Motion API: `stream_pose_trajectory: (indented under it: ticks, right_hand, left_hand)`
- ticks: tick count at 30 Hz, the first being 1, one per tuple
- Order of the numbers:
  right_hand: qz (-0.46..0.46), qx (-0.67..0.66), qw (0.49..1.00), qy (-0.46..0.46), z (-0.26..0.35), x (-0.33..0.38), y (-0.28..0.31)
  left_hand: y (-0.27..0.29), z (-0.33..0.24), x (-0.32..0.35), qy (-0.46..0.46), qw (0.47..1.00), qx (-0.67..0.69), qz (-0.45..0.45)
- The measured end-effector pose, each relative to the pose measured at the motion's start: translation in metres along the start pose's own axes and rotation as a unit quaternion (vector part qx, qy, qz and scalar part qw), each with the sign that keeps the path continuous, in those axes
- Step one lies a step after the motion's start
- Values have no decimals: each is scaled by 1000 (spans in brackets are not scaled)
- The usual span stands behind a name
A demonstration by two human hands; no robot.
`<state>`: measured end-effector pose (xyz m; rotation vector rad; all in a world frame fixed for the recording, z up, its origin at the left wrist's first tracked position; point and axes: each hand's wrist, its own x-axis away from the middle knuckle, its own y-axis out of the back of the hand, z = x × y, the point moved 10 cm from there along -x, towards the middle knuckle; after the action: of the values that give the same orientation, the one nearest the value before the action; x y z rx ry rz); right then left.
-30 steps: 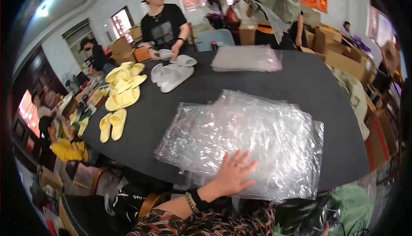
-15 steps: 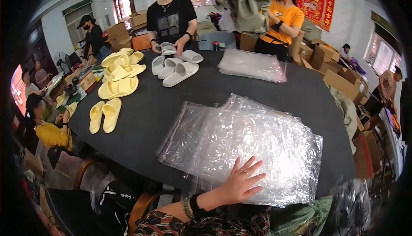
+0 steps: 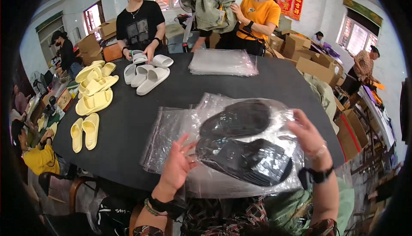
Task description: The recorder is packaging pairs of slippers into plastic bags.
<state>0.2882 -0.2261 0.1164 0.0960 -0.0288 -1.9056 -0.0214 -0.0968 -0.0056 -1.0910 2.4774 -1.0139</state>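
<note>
A pair of black slippers lies inside a clear plastic bag, over a fanned pile of clear bags in front of me. My right hand pinches the packed bag at its right edge, thumb and fingers around the film. At the left end of the slippers is my left hand, its fingers spread and close to the bag's edge. Whether those fingers touch the film is hard to tell.
Yellow slippers line the left of the black table. Behind them, a person in black handles grey slippers. A flat stack of clear bags sits at the far side. Cardboard boxes crowd the right.
The bagged black slippers have come into view over the pile, with my right hand on them. My left hand has moved left, off the pile's middle. The view has shifted right.
</note>
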Motion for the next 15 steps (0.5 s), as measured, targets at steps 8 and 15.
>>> stream_pose_trajectory:
  ticks: [8,15]
  right_hand:
    - [-56,-2,987,-152,-132,-24,20]
    - [14,83,973,-214,-136,-10,42]
  left_hand:
    - [46,4,6,23,939,-324,-117]
    - [18,-17,-48,-24,845,-530,-72]
